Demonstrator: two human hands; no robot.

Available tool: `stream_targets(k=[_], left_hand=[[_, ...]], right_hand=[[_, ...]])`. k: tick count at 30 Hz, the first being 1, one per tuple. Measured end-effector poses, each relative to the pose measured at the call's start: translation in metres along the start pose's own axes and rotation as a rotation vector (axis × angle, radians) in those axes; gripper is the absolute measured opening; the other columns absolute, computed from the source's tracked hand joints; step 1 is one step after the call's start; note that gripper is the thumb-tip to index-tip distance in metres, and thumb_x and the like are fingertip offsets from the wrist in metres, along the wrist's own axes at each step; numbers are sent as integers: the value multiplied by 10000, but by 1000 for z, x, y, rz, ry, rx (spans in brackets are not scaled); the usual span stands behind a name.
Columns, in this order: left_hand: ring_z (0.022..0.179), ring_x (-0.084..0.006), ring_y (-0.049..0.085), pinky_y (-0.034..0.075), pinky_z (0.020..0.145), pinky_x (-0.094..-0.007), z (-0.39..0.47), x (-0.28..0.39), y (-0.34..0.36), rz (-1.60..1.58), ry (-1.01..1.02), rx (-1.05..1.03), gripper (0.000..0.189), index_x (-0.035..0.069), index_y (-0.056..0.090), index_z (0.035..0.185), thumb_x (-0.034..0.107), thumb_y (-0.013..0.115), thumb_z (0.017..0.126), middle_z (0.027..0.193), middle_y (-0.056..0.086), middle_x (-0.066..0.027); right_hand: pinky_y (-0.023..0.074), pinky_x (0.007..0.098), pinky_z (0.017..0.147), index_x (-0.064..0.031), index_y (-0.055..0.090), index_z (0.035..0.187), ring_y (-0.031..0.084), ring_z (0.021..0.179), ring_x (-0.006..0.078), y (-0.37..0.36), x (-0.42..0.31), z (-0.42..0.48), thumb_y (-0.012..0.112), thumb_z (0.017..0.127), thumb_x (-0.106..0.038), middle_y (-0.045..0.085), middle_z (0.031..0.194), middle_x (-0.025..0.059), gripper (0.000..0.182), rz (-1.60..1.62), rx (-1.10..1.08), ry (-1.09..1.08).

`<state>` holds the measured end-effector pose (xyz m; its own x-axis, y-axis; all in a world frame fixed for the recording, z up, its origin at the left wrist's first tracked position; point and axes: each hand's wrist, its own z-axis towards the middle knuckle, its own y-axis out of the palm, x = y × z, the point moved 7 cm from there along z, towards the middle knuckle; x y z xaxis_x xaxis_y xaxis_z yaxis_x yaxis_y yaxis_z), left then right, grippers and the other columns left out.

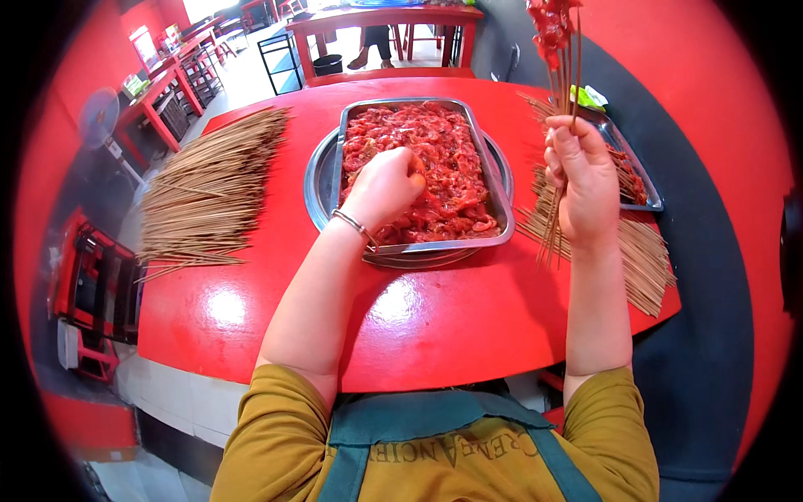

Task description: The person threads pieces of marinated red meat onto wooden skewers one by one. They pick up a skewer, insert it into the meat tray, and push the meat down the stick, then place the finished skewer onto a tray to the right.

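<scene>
My left hand (390,185) reaches into a deep steel tray (502,229) of thin raw red meat pieces (439,150). Its fingers curl down against the meat, and their tips are hidden. A thin stick end (374,241) shows just below my wrist. Raised at the right, my right hand (582,166) grips a bundle of wooden skewers (552,216) held roughly upright. Red meat (553,31) is threaded on their upper ends, partly cut off by the frame. The tray rests on a round steel platter (321,179).
A large pile of bare skewers (210,188) lies at the left of the red table (282,314). More skewers (643,263) lie at the right, beside a steel tray (655,197) with meat skewers (627,172). A person's legs (376,47) show beyond a far table (389,17).
</scene>
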<state>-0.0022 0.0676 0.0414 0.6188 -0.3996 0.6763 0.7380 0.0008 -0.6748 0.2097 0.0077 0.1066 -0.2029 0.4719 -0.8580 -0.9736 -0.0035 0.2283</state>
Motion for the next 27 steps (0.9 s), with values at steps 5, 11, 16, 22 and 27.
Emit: stream_targets(k=[5, 11, 16, 22, 27], left_hand=[[760, -91, 573, 450, 672, -238, 4, -9, -12, -484, -149, 56, 138, -8, 618, 908, 79, 542, 835, 850, 631, -45], [722, -132, 581, 480, 674, -258, 1, -25, -12, -1076, -184, 174, 98, -6, 551, 928, 59, 525, 860, 840, 620, -81], [683, -133, 582, 480, 613, -254, 1, -32, -17, -970, -229, 319, 64, 4, 543, 895, 29, 537, 836, 817, 621, -77], [649, -119, 569, 454, 574, -256, 0, -38, -19, -947, -184, 457, 78, 10, 560, 859, 40, 598, 798, 747, 604, -54], [631, -169, 590, 476, 598, -303, 0, -42, -31, -600, -61, 610, 134, 10, 550, 845, 76, 637, 769, 723, 610, -97]], right_hand=[[407, 240, 604, -28, 643, 979, 493, 672, 95, 0, 44, -26, 587, 891, -142, 535, 781, 1, 155, -508, -73, -14], [440, 295, 674, -31, 662, 940, 560, 743, 205, 12, 54, -32, 608, 859, -147, 553, 778, 101, 152, -893, -207, 22], [442, 312, 661, -11, 653, 881, 562, 729, 222, 8, 54, -32, 601, 855, -151, 552, 775, 104, 152, -919, -241, -44], [444, 322, 659, 1, 640, 820, 564, 722, 230, 6, 52, -34, 626, 818, -141, 552, 763, 110, 142, -941, -262, -16], [445, 343, 665, 1, 639, 808, 565, 730, 261, 11, 49, -33, 619, 818, -159, 554, 762, 129, 161, -978, -251, 19]])
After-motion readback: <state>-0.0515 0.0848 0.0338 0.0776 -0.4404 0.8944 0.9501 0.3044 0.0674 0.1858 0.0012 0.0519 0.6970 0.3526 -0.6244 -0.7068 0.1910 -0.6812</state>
